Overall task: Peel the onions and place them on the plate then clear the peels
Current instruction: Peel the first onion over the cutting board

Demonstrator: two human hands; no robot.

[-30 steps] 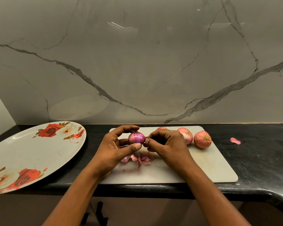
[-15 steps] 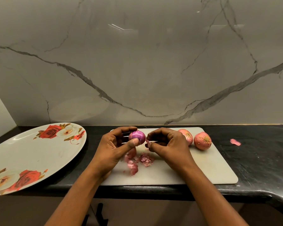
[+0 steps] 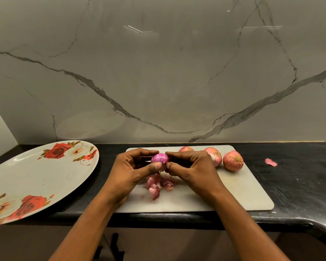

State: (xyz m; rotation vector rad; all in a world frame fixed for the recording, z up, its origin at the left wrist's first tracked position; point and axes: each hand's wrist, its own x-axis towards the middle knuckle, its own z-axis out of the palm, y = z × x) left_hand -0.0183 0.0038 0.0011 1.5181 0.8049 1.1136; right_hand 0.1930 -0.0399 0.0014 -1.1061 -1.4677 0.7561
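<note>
The peeled onion (image 3: 159, 158) you hold looks smooth and glossy purple. The unpeeled onions (image 3: 233, 160) beside it wear dry, matt, papery skin, and the peels (image 3: 156, 184) below lie thin and crinkled like paper. Your cutting board (image 3: 233, 193) looks like pale matt plastic, faintly stained. The table (image 3: 299, 181) is dark polished stone, the wall (image 3: 158, 72) smooth veined marble with a soft sheen, and the plate (image 3: 36, 178) glossy with printed roses.

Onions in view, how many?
4: purple onion held in the left hand and right hand; on the cutting board far side: left onion, half hidden behind the right hand, middle onion, right onion. More may be hidden.
</note>
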